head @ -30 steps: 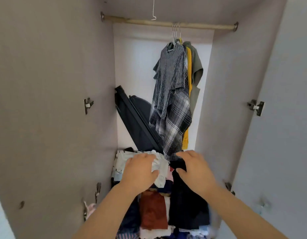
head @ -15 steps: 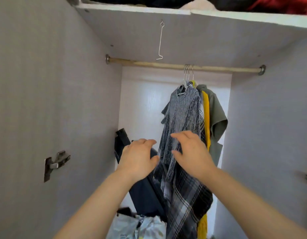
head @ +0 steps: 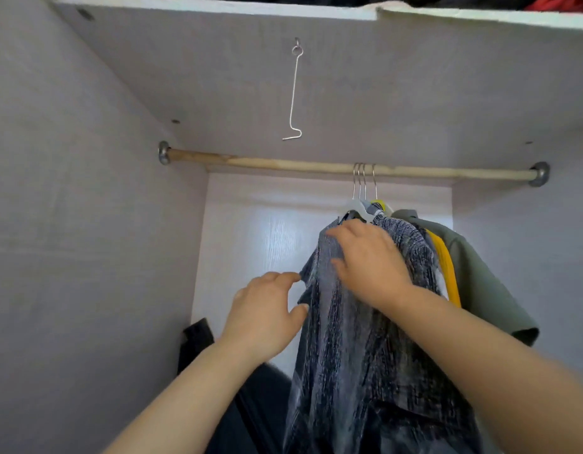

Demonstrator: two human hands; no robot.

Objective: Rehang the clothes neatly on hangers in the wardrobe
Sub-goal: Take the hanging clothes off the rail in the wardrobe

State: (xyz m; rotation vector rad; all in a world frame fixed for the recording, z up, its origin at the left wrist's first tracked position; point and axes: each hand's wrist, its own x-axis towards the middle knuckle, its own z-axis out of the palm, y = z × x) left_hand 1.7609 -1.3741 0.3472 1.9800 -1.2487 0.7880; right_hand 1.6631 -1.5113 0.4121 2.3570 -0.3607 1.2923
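A wooden rail (head: 283, 165) spans the wardrobe. Three hangers (head: 364, 188) hang close together on its right half. The front one carries a grey-black streaked shirt (head: 342, 355); behind it are a yellow garment (head: 447, 273) and an olive green shirt (head: 486, 290). My right hand (head: 372, 260) lies on the streaked shirt near its shoulder, just under the white hanger, fingers spread. My left hand (head: 267, 309) is at the shirt's left edge by the sleeve, fingers loosely bent, holding nothing.
A bent wire hook (head: 294, 93) dangles from the shelf underside above the rail. A dark flat board (head: 198, 342) leans at the lower left. Dark and red clothes (head: 558, 1) lie on the top shelf. The rail's left half carries no hangers.
Both hands left the clothes pile below and rose to the streaked shirt. The right hand climbed to the shoulder, the left to the sleeve edge. My view tilted upward.
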